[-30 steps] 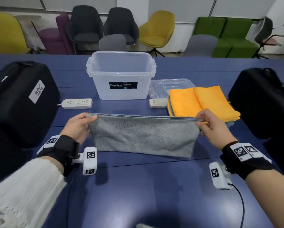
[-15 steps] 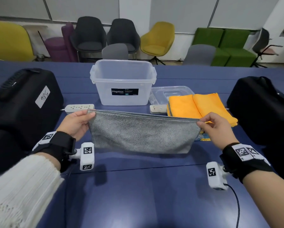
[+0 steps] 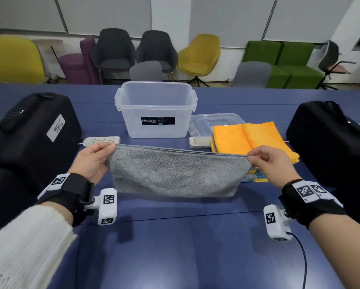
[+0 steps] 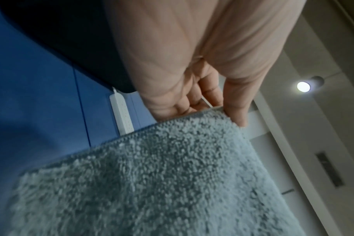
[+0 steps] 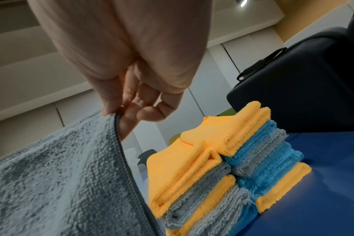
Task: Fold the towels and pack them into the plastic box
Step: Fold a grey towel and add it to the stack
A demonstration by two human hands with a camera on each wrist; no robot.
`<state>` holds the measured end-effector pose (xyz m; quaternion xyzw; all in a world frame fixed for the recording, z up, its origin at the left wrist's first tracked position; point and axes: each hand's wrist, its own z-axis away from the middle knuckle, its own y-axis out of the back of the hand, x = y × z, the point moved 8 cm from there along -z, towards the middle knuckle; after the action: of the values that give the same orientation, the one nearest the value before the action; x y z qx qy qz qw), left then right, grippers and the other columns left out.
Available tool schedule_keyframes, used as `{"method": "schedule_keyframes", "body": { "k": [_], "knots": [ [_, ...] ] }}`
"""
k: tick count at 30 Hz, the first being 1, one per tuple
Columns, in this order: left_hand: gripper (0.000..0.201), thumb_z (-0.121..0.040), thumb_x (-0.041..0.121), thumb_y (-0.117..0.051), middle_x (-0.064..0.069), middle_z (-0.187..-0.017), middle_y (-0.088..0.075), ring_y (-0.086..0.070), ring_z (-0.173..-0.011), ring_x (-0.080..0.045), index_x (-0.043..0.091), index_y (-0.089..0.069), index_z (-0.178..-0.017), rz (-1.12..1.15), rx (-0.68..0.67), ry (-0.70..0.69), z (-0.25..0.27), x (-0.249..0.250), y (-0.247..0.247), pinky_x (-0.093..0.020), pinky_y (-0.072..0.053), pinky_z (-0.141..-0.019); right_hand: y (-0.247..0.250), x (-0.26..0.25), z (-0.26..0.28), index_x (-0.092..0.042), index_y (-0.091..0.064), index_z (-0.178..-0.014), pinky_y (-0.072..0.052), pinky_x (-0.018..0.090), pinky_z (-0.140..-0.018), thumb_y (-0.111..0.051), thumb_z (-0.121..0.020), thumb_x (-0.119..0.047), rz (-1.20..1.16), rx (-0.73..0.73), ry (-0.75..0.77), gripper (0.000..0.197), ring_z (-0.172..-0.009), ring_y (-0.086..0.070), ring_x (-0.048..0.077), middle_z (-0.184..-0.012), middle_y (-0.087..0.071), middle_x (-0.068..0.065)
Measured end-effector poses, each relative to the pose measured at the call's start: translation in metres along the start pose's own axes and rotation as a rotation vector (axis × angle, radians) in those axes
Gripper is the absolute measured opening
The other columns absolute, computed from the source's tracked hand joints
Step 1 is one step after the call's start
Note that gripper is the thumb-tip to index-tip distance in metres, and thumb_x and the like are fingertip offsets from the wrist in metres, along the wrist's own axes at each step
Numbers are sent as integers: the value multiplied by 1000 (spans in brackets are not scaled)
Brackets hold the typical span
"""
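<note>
A grey towel [image 3: 175, 172] hangs stretched between my two hands above the blue table [image 3: 175, 247]. My left hand [image 3: 95, 159] pinches its upper left corner, my right hand [image 3: 266, 161] pinches its upper right corner. In the left wrist view the thumb and fingers [image 4: 235, 110] clamp the grey towel [image 4: 152, 183] at its hem. In the right wrist view the fingers [image 5: 127, 121] pinch the corner of the grey towel [image 5: 61, 175]. The clear plastic box [image 3: 155, 109] stands open behind the towel. A stack of folded orange, grey and blue towels [image 3: 250, 138] lies to the right, also seen as the towel stack [image 5: 222, 159].
The box lid [image 3: 212, 122] lies right of the box, partly under the towel stack. Two white power strips [image 3: 102, 141] [image 3: 200, 141] lie in front of the box. Large black cases sit at the left [image 3: 29, 138] and right [image 3: 329, 142]. Chairs line the far wall.
Both hands have lifted the grey towel higher off the table, holding its top edge taut; its lower edge now hangs above the surface.
</note>
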<state>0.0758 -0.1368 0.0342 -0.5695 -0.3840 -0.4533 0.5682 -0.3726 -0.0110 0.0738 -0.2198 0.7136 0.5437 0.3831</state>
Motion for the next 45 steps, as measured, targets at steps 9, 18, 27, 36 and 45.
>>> {"method": "schedule_keyframes", "body": {
  "k": [9,18,27,36,45],
  "knots": [
    [22,-92,2,-49,1,-59,-60,-57,-48,-7,11,-55,-73,-208,-121,137,18,21,0,-16,-48,-45,11,-11,13,2,-59,-82,-43,20,-47,-60,-84,4,-242,-432,-154,3,-48,-52,13,-60,-55,14],
    [12,-78,17,-77,3,-57,-62,-48,-57,-14,9,-70,-72,-926,-71,322,5,-80,18,-23,-35,-54,-46,73,9,-8,-61,-72,-42,22,-49,-64,-85,0,225,-437,-300,15,-44,-58,14,-50,-63,8],
    [17,-84,9,-70,-13,-63,-67,-67,-54,-20,8,-61,-70,-848,179,300,2,-134,23,-21,-47,-44,-71,115,21,-6,-60,-81,-59,32,-66,-53,-93,-5,73,-37,-430,14,-72,-71,23,-85,-68,16],
    [61,-85,29,-64,-10,-139,-42,-50,-120,-29,11,-41,-138,-1449,-97,62,15,-112,-22,-39,-42,-99,-91,70,38,-9,-43,-137,-36,33,-104,-61,-91,-25,296,-140,-174,52,-128,-46,22,-140,-48,8],
    [152,-47,61,-83,6,-157,25,23,-144,-25,21,24,-148,-1728,-858,215,87,-197,-127,-61,0,-114,-241,45,79,-9,18,-149,2,45,-120,-75,-52,-71,801,-846,149,148,-145,22,22,-158,23,7]
  ]
}}
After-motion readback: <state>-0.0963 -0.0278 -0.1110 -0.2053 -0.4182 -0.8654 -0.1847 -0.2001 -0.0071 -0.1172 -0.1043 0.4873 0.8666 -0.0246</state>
